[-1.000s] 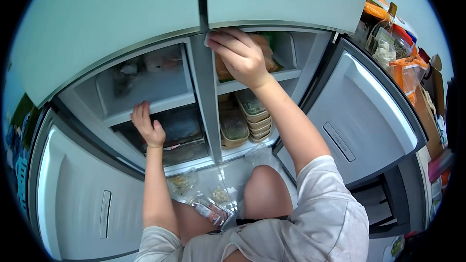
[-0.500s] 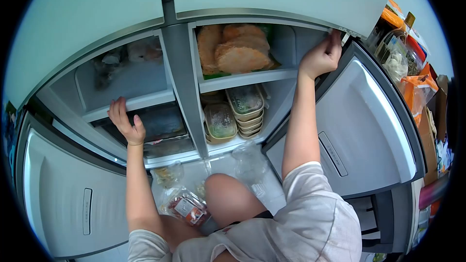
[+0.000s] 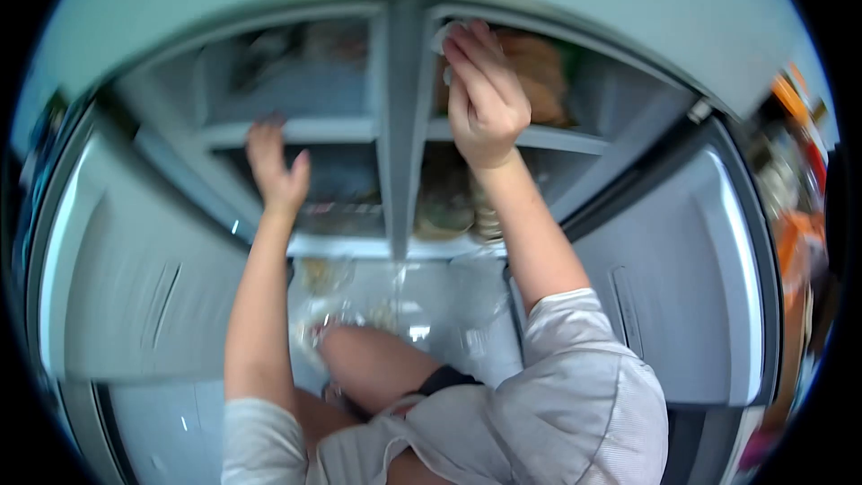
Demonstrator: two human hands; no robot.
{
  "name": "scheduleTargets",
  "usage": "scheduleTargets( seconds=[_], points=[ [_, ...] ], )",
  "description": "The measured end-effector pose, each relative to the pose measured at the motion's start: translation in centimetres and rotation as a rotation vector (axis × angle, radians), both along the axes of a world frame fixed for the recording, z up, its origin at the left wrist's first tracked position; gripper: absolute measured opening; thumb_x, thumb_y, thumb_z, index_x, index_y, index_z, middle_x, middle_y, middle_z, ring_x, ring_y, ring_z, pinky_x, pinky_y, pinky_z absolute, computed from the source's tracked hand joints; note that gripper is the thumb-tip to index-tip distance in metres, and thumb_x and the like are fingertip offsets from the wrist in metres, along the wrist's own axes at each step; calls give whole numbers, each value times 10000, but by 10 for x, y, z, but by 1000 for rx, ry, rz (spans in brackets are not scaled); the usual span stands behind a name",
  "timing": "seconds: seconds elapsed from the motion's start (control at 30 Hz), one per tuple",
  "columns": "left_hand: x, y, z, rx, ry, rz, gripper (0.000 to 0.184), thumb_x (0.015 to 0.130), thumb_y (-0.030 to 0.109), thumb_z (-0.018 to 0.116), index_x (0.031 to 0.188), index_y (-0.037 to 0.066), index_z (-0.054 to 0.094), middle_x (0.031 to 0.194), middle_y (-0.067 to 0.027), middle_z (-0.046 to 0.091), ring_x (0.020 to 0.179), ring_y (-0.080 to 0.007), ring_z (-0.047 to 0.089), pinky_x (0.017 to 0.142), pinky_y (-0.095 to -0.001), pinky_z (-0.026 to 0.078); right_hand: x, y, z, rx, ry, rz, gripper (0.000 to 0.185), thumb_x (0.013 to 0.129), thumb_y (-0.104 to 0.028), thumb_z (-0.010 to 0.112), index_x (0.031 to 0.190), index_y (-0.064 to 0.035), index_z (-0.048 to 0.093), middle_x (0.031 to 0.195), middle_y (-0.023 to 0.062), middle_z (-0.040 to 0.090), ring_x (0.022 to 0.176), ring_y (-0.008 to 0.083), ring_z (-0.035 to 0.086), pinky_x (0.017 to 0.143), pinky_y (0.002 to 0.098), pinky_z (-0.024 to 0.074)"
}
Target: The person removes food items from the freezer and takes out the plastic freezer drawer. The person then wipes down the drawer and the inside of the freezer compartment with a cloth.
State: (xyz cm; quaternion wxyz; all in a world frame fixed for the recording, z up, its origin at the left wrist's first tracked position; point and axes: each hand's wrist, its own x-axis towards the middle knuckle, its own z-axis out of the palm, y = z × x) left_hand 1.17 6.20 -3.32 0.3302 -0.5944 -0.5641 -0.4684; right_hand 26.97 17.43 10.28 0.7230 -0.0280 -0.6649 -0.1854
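My left hand (image 3: 277,169) is open, its fingers at the front lip of the upper left drawer (image 3: 332,131) in the open freezer. My right hand (image 3: 488,99) is raised in front of the upper right drawer (image 3: 575,141), fingers drawn together. A small, crumpled-looking white thing (image 3: 443,39) shows at its fingertips, too blurred to name. Behind this hand, large orange-brown pieces of food (image 3: 539,67) are partly hidden. In the compartment below, stacked food containers (image 3: 444,211) are partly covered by my right wrist and forearm.
Freezer doors stand open on the left (image 3: 162,260) and right (image 3: 687,269). Clear plastic packages (image 3: 328,274) lie on the floor before the freezer, near my knee. Bags and boxes (image 3: 790,216) are piled beyond the right door.
My right hand has moved left from the upper right corner of the freezer to the middle, a white thing now showing at its fingers. My left hand stays at the drawer lip. The view has shifted.
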Motion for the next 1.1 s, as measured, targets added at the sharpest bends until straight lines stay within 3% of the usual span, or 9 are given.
scheduleTargets(
  seconds=[0.03,0.13,0.27,0.33,0.47,0.63,0.77,1.03,1.1],
  points=[
    [4,-9,11,-60,-36,-35,544,789,259,586,1265,10,502,1299,-170,506,1272,-385,390,1084,-484,244,-13,-11,-19,-187,36,-13,227,714,143,585,904,50,668,962,176,676,960,314,651,855,360,511],
    [-9,-39,32,-212,-251,-344,417,835,127,554,1236,13,539,1311,-149,518,1268,-323,431,1074,-383,304,-17,-22,-15,-167,133,56,218,780,128,575,959,57,676,1008,154,682,945,249,659,833,334,515],
    [-12,-124,49,-230,-334,-206,233,918,80,507,1099,2,630,1197,-108,606,1129,-217,549,968,-299,391,-35,-72,-55,-160,-1,359,271,737,174,580,963,56,673,1008,169,663,938,279,648,826,342,529],
    [-4,-172,40,-323,-532,-130,209,939,119,514,1041,-5,649,1030,-81,652,984,-158,589,888,-266,427,-41,-98,-88,-329,-228,419,248,757,137,566,950,27,675,986,162,653,869,236,644,751,285,516],
    [1,-253,-8,-607,-761,66,184,919,129,559,978,-6,669,971,-81,662,929,-147,599,855,-263,440,-56,-126,-163,-778,-513,540,255,788,113,513,954,-8,664,916,119,591,682,182,556,592,252,439],
    [19,-299,-28,-664,-1033,240,149,852,134,645,888,-5,687,842,-49,659,853,-119,586,796,-244,439,-56,-129,-204,-943,-494,534,186,846,24,443,926,8,610,915,126,532,860,234,523,795,307,418],
    [23,-303,-37,-681,-1133,264,110,828,112,672,790,11,647,759,-7,621,786,-84,550,749,-226,423,-42,-129,-245,-974,-534,493,178,855,10,462,970,-9,596,984,157,487,925,268,491,842,327,395],
    [18,-305,-55,-818,-1254,272,223,864,169,659,705,59,548,684,28,513,703,-65,472,678,-212,375,9,-145,-323,-1192,-565,294,179,855,17,536,1002,-27,629,986,130,487,881,245,508,761,299,422],
    [14,-304,-61,-812,-1283,209,229,890,185,625,722,41,566,703,17,534,719,-74,488,704,-222,393,33,-137,-377,-1259,-767,230,170,840,-35,580,998,-39,643,1055,146,504,917,264,525,769,336,435]
  ],
)
